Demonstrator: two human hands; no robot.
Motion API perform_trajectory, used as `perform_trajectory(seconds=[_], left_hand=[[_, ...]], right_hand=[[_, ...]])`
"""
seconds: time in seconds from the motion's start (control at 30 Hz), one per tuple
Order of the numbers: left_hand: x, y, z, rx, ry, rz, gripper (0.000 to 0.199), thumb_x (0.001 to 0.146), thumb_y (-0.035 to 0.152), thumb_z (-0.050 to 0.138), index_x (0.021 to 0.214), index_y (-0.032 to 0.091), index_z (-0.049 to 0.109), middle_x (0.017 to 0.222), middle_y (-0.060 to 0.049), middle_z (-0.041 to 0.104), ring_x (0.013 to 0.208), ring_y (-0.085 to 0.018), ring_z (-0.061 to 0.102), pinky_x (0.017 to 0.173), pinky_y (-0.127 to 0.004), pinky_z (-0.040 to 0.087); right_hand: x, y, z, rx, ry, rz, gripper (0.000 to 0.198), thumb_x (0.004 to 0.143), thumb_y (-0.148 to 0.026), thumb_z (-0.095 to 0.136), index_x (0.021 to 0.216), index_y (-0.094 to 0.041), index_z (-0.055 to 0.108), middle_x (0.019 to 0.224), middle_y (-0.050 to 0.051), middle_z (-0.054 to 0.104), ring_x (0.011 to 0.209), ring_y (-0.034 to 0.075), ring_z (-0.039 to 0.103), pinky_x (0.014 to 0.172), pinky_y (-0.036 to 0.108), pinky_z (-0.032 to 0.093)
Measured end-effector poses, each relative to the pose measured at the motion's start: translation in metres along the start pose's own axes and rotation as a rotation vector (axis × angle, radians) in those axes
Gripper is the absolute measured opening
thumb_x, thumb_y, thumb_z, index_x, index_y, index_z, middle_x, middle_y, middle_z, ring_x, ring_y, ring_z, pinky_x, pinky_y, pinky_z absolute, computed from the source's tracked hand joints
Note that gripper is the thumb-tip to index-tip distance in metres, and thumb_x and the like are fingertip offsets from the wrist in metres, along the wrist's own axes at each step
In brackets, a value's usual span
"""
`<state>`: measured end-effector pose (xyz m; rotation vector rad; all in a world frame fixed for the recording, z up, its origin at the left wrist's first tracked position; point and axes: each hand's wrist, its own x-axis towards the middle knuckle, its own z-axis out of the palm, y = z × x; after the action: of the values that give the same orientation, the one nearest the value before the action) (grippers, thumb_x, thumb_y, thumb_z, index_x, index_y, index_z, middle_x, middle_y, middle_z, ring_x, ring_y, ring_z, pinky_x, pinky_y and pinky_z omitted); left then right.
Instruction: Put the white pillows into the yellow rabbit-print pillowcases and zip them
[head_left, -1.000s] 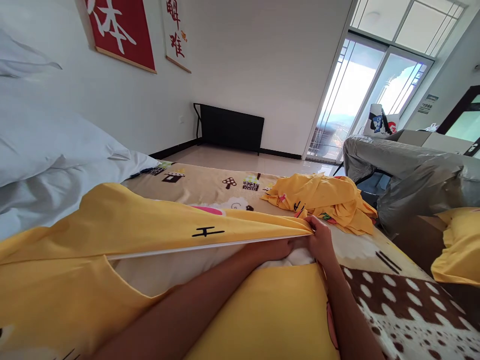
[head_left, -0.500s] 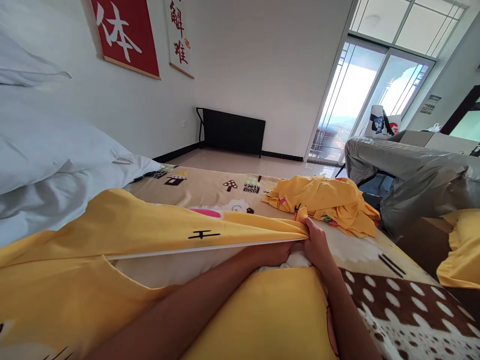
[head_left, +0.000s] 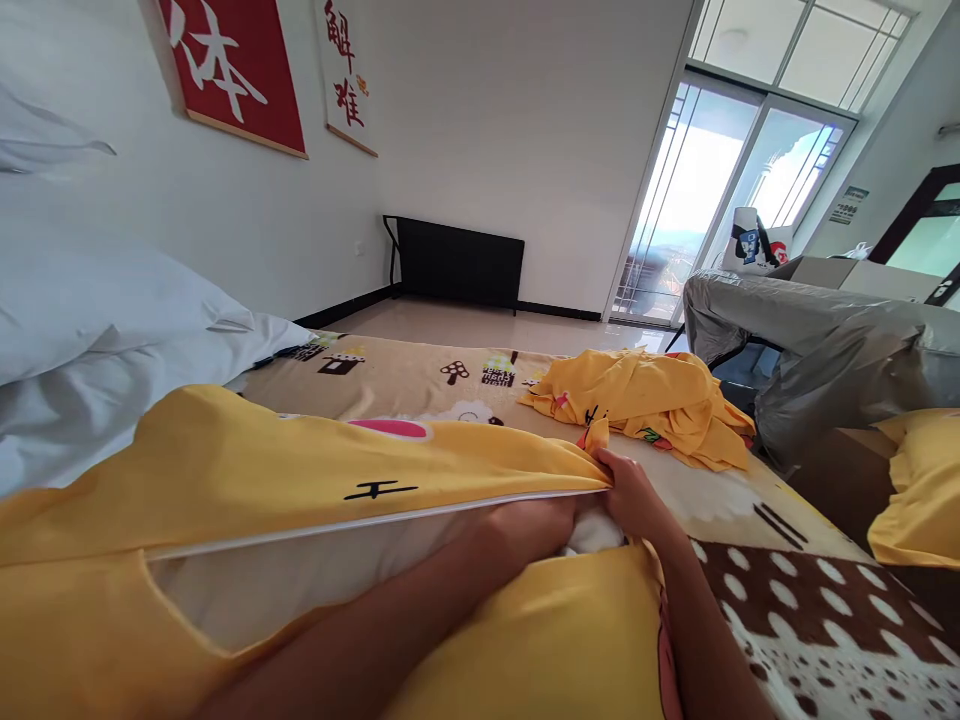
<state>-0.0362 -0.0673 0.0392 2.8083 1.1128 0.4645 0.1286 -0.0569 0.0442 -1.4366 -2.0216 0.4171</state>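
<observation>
A yellow quilt cover [head_left: 277, 450] with a white-edged opening lies stretched across the bed. My right hand [head_left: 630, 490] is closed on the gathered corner of the cover, at the right end of the opening. Inside the opening, my left hand [head_left: 534, 525] is curled just left of it, its fingertips hidden. White quilt fabric [head_left: 596, 532] bunches between my two hands, and my left hand appears closed on it. The near yellow panel [head_left: 525, 635] of the cover lies below my forearms.
A crumpled yellow cloth [head_left: 637, 400] lies on the patterned bed sheet [head_left: 405, 375]. White bedding [head_left: 135, 310] is heaped at left. Plastic-wrapped furniture [head_left: 825, 330] and another yellow cloth [head_left: 919, 490] stand at right. A black folded table [head_left: 457, 262] leans by the far wall.
My left hand has drawn back a little to the left, and more white fabric shows between the hands. The opening gapes wider. My right hand keeps its hold on the corner.
</observation>
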Motion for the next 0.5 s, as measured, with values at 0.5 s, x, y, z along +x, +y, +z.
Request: perform_trajectory(seconds=[0.5], left_hand=[[0.001, 0.011, -0.021, 0.252, 0.118, 0.076, 0.021, 0.085, 0.011, 0.042, 0.095, 0.013, 0.06, 0.087, -0.007, 0.068, 0.087, -0.022, 0.061, 0.083, -0.037, 0.041]], right_hand=[[-0.024, -0.011, -0.04, 0.139, -0.313, -0.122, 0.022, 0.079, -0.023, 0.051, 0.092, -0.02, 0.069, 0.091, 0.004, 0.071, 0.083, 0.022, 0.06, 0.074, 0.029, 0.043]])
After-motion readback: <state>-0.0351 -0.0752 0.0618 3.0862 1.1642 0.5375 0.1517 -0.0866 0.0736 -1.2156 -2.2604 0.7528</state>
